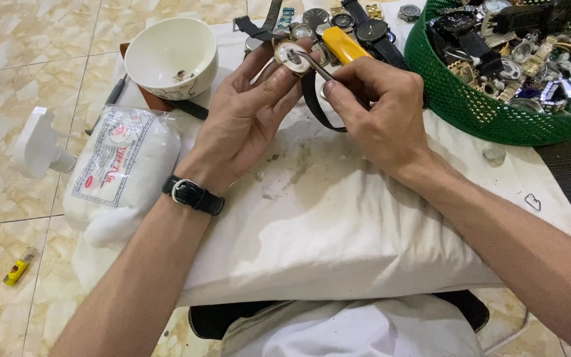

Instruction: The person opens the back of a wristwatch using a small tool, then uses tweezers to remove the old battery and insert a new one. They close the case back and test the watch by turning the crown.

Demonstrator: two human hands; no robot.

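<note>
Where held up above the far edge of a stained white cushion (338, 218), small round watch case (290, 54), gold-rimmed, back opened toward the camera, dark works showing inside, black strap (315, 106) hanging in a loop below. Pinched at the rim between thumb and fingertips of left hand (249, 112), fingers closed narrowly on it; black-strapped wristwatch (193, 194) with silver buckle on that wrist. Gripped in right hand (381, 109), fingers curled tight, thin metal tool (316, 66) with tip laid against the case back; yellow handle (343, 45) just behind the fingers, link to the tool not clear. Beyond, on the cushion's far side, row of loose watches (358, 23), dark and silver faces, straps splayed. To the right, green perforated plastic basket (477, 106) heaped with watches and metal bands. To the left, white ceramic bowl (170, 56), a small dark part inside. Left of the cushion, clear plastic bag of white cotton (123, 172), rectangular white label with red and blue print, wording not read. Further left, white plastic object (38, 142) on the floor. Floor of glossy beige marbled tiles (14, 59); small yellow lighter (18, 268) lying near the lower left.
</note>
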